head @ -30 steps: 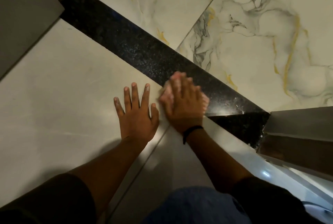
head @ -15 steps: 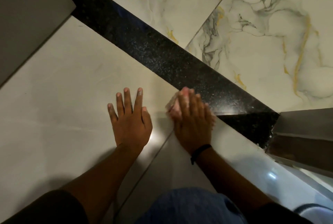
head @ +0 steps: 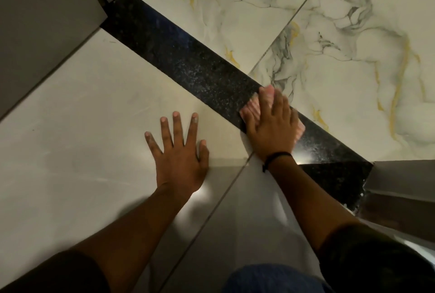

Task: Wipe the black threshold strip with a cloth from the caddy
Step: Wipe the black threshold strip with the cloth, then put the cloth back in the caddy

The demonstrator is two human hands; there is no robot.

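- We note the floor (head: 89,113) as two surfaces: plain pale tile on our side, veined marble tile (head: 341,40) beyond.
- The black threshold strip (head: 179,57) runs diagonally between them, from the door frame at upper left to a grey panel (head: 404,182) at lower right; it lies flat and fully reachable from a kneeling position.
- The left hand (head: 180,158) is spread flat on the pale tile, fingers wide apart, holding nothing; we judge it serves as a brace for body weight.
- The right hand (head: 273,128) lies palm down across the strip, fingers extended and nearly together, pressing rather than gripping. A black band sits at the wrist.
- The pink cloth (head: 250,110) is pinned beneath that palm against the strip, its edges showing on either side; we judge wiping to be under way.
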